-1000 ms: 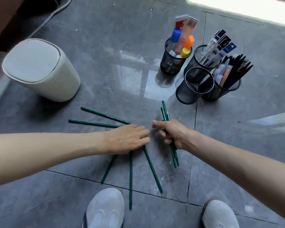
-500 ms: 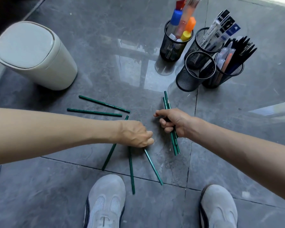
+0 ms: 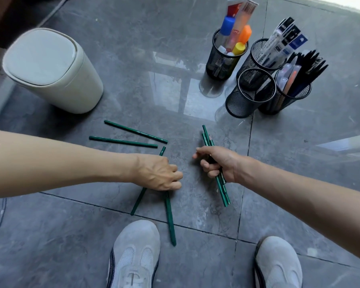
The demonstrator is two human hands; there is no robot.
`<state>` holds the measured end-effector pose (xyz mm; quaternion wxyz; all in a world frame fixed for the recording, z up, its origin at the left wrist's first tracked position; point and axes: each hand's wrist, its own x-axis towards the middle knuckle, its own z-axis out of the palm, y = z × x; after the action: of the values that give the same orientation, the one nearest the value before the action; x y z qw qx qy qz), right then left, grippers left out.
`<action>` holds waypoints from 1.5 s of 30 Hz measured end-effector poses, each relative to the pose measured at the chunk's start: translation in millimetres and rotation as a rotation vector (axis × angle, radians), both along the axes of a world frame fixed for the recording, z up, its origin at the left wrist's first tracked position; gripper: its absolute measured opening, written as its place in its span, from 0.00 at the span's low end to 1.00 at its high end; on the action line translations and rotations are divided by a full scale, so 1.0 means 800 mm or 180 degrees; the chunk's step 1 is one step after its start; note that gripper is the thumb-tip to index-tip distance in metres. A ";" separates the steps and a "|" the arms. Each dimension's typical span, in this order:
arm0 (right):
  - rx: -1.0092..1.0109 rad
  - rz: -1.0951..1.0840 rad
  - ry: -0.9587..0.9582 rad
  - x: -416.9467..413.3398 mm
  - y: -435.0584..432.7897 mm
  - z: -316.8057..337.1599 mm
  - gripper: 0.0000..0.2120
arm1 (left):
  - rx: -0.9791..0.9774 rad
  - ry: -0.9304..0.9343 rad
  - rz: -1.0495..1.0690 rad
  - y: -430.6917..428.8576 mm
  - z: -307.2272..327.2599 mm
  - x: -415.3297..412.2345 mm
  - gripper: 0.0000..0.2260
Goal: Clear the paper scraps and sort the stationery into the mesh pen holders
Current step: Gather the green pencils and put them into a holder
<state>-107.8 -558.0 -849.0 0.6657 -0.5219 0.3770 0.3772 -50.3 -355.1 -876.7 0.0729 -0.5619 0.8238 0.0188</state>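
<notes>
Pencil bundle [image 3: 222, 190] in right hand [image 3: 218, 165], loose pencil [image 3: 170, 221] in left hand [image 3: 160, 173]; bin [image 3: 50, 69], holders [image 3: 247, 100] beyond.

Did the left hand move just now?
Yes. The left hand pulled back toward the shoes, off the tips of the two flat pencils and nearer the floor seam.

Bright daylight glares off the glossy floor [image 3: 195, 96].
</notes>
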 end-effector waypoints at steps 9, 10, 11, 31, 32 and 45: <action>0.0388 0.0007 0.0033 0.002 -0.001 0.005 0.20 | -0.0561 0.0000 0.0174 -0.028 0.032 0.023 0.03; 0.0457 0.0073 0.0036 0.001 -0.001 0.004 0.22 | -0.0653 -0.0042 0.0250 -0.032 0.039 0.031 0.04; 0.0551 0.0131 0.0035 0.000 0.000 0.005 0.24 | -0.0741 -0.0067 0.0341 -0.035 0.044 0.037 0.04; 0.0569 -0.0443 -0.0272 0.014 0.008 0.012 0.10 | 0.0603 0.1193 0.4167 0.022 0.052 0.005 0.08; 0.0522 -0.0435 -0.0272 0.013 0.011 0.010 0.10 | 0.0704 0.1253 0.4277 0.029 0.048 -0.006 0.10; 0.0541 -0.0337 -0.0464 0.025 0.032 0.001 0.09 | 0.1235 0.1526 0.4701 0.026 0.048 -0.046 0.06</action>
<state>-88.0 -532.4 -847.8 0.7522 -0.4690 0.3212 0.3333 -87.1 -334.7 -838.3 -0.0410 -0.9201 0.2142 0.3254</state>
